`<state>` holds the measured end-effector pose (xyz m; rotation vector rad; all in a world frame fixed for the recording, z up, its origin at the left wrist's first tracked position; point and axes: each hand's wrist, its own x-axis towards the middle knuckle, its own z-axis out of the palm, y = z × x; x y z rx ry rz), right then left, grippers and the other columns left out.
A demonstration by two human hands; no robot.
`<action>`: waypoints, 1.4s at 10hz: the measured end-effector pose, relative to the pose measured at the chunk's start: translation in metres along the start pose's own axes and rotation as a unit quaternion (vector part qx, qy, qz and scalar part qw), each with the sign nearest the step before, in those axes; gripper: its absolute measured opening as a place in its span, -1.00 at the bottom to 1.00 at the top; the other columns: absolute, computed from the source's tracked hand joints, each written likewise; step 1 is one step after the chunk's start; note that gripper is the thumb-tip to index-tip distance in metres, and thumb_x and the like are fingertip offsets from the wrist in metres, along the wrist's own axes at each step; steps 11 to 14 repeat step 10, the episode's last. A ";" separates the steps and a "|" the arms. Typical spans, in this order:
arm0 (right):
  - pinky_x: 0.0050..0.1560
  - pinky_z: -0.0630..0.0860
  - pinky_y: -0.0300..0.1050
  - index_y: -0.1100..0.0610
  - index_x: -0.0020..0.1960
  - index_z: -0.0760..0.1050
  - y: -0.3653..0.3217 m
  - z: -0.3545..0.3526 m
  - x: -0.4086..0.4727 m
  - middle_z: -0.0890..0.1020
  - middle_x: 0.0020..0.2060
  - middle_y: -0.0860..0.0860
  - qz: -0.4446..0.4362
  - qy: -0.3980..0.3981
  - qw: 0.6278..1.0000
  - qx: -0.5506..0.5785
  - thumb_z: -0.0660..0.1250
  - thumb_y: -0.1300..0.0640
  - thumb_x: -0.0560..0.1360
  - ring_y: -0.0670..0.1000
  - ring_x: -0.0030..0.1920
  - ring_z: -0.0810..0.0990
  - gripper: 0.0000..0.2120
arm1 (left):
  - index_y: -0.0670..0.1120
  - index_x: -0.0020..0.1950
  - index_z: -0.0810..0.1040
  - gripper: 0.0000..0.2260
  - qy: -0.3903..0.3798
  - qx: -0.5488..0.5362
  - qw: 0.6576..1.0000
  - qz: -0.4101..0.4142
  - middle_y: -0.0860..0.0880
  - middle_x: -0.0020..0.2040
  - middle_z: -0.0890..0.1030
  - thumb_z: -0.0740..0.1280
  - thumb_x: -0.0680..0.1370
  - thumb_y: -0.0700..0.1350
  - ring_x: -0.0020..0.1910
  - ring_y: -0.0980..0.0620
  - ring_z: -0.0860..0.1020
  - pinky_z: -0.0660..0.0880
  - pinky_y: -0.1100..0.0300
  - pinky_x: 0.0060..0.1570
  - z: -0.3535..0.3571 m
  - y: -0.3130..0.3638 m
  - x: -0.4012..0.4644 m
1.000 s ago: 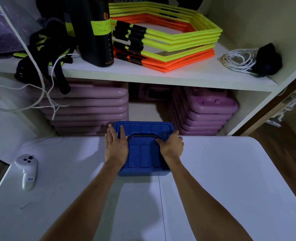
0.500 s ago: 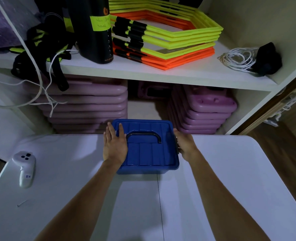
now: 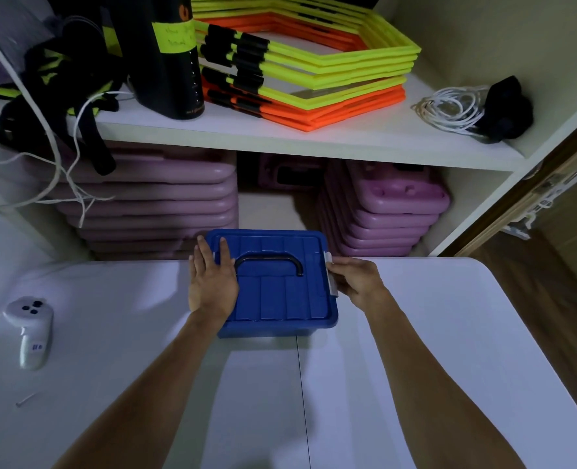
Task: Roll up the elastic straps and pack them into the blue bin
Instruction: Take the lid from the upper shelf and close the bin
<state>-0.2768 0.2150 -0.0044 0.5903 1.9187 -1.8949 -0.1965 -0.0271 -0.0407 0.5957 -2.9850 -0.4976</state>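
Under the flat left hand (image 3: 212, 282) the blue bin (image 3: 280, 299) lid stays braced; right hand (image 3: 354, 279) fingertips pinching the side latch (image 3: 331, 275) should pry outward, steadily.

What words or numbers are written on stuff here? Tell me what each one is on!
No text here can be read for certain.
Yellow label on the black tube: handwriting, too blurred to read.
Orange logo on the tube: a mark, not readable.
Blue sticker on the white controller: too small to read.
Blue bin: no writing shows.
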 end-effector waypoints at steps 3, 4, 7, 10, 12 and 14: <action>0.33 0.34 0.12 0.11 0.44 0.27 0.028 0.045 -0.020 0.29 0.44 0.23 -0.261 0.122 0.849 -0.443 0.18 0.04 0.64 0.26 0.41 0.30 -0.60 | -0.13 0.58 -0.05 -0.51 -0.001 -0.011 1.000 0.002 -0.35 0.55 -0.11 -0.02 0.67 -0.04 0.52 -0.35 0.00 0.03 -0.14 0.50 -0.002 -0.001 0.000; 0.51 -0.13 0.17 0.02 0.60 -0.12 0.043 0.053 -0.020 -0.15 0.59 0.12 -0.325 0.079 0.748 -0.573 -0.13 -0.14 0.67 0.17 0.58 -0.18 -0.44 | -0.11 0.58 -0.05 -0.51 -0.003 -0.015 1.000 -0.002 -0.33 0.55 -0.11 -0.03 0.67 -0.03 0.52 -0.34 0.01 0.05 -0.12 0.50 -0.001 -0.003 0.000; 0.51 -0.27 0.12 0.03 0.60 -0.21 0.050 0.054 -0.012 -0.15 0.59 0.17 -0.314 0.032 0.672 -0.670 -0.42 -0.33 0.50 0.14 0.58 -0.24 -0.23 | -0.12 0.58 -0.07 -0.51 -0.005 -0.011 1.000 -0.005 -0.34 0.55 -0.11 -0.04 0.67 -0.03 0.53 -0.33 0.00 0.02 -0.09 0.51 0.003 -0.005 0.001; 0.54 -0.26 0.13 -0.05 0.59 -0.24 0.010 0.046 -0.039 -0.24 0.58 0.12 -0.276 -0.057 0.780 -0.559 -0.11 -0.21 0.65 0.09 0.56 -0.32 -0.39 | -0.14 0.57 -0.01 -0.47 -0.017 -0.042 0.998 0.039 -0.29 0.57 -0.10 -0.08 0.66 0.09 0.56 -0.25 -0.12 -0.16 -0.17 0.49 -0.031 -0.006 -0.008; 0.54 -0.26 0.13 -0.05 0.59 -0.24 0.010 0.046 -0.039 -0.24 0.58 0.12 -0.276 -0.057 0.780 -0.559 -0.11 -0.21 0.65 0.09 0.56 -0.32 -0.39 | -0.14 0.57 -0.01 -0.47 -0.017 -0.042 0.998 0.039 -0.29 0.57 -0.10 -0.08 0.66 0.09 0.56 -0.25 -0.12 -0.16 -0.17 0.49 -0.031 -0.006 -0.008; 0.54 -0.26 0.13 -0.05 0.59 -0.24 0.010 0.046 -0.039 -0.24 0.58 0.12 -0.276 -0.057 0.780 -0.559 -0.11 -0.21 0.65 0.09 0.56 -0.32 -0.39 | -0.14 0.57 -0.01 -0.47 -0.017 -0.042 0.998 0.039 -0.29 0.57 -0.10 -0.08 0.66 0.09 0.56 -0.25 -0.12 -0.16 -0.17 0.49 -0.031 -0.006 -0.008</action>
